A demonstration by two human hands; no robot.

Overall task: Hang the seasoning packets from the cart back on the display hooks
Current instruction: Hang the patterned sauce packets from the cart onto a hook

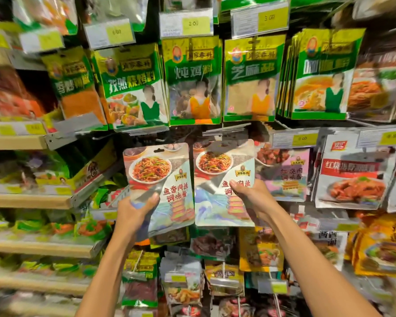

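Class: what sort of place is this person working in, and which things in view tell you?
Most likely a supermarket aisle: green seasoning packets hang in rows, yellow price tags sit above them, and stocked wooden shelves run along the left.

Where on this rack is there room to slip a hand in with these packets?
A dark gap shows under the green packets and above the left packet and right packet. Rightward, the pink packet and white packet crowd close; below, a brown packet and a yellow packet hang close. Behind the held packets is hidden.
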